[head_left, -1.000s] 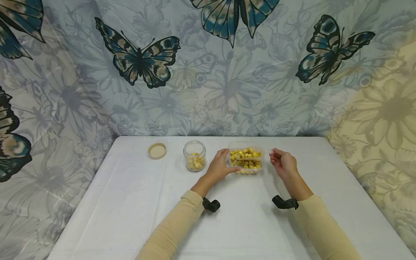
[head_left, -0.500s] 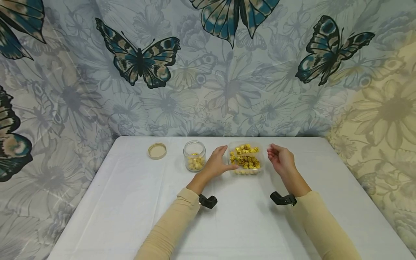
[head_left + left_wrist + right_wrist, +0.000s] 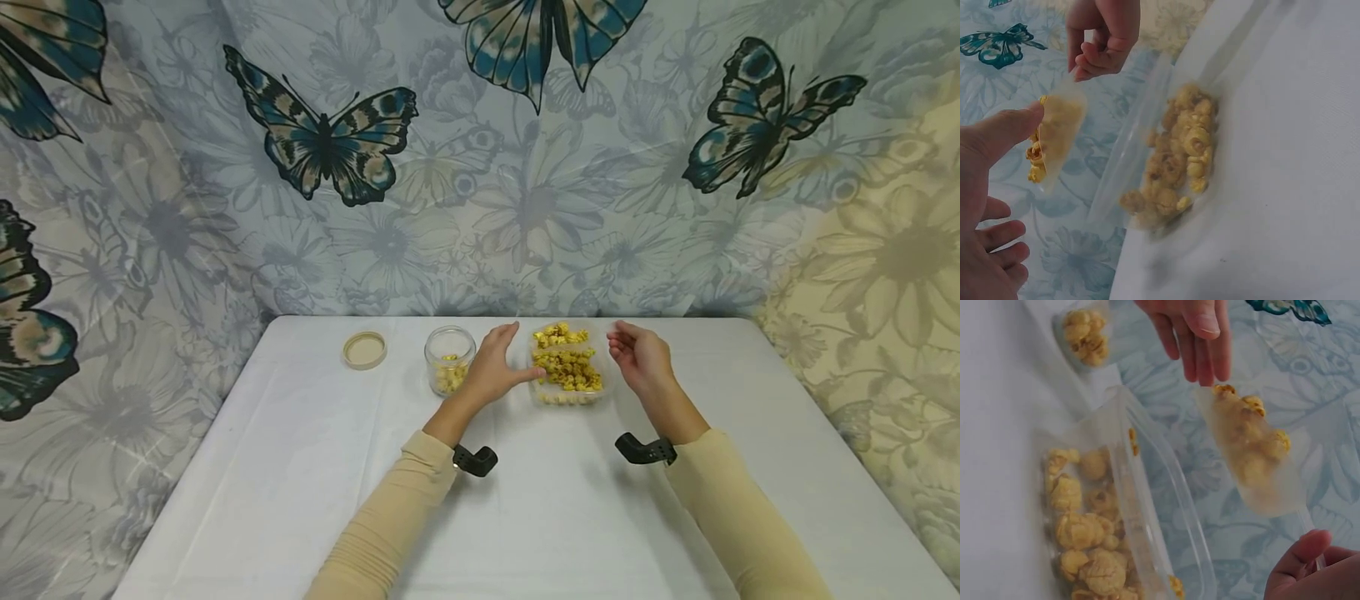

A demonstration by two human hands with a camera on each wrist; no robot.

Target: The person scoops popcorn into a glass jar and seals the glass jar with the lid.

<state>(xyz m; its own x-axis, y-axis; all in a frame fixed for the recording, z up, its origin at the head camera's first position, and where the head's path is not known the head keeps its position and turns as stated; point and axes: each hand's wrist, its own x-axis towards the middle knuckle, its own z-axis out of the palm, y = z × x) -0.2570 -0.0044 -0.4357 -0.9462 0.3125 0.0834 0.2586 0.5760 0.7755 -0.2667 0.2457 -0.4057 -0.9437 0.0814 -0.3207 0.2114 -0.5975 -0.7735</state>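
Note:
A clear plastic tub (image 3: 604, 385) of yellow popcorn (image 3: 570, 371) sits on the white table, also seen in the wrist views (image 3: 1175, 169) (image 3: 1100, 544). My right hand (image 3: 618, 346) pinches the handle of a clear plastic scoop (image 3: 1254, 450) loaded with popcorn, held above the tub. My left hand (image 3: 521, 354) is at the tub's left side with straight fingers, and its thumb (image 3: 1004, 131) nearly touches the scoop (image 3: 1054, 144). A small glass jar (image 3: 448, 358) with a little popcorn stands just left of that hand.
A tan round lid (image 3: 364, 348) lies flat on the table (image 3: 300, 467) left of the jar. A butterfly-print cloth (image 3: 480, 167) hangs close behind the table's far edge. Black wrist mounts sit on both arms.
The right hand has lifted the scoop with popcorn out of the tub and shifted it left. Both hands have moved a little farther from me.

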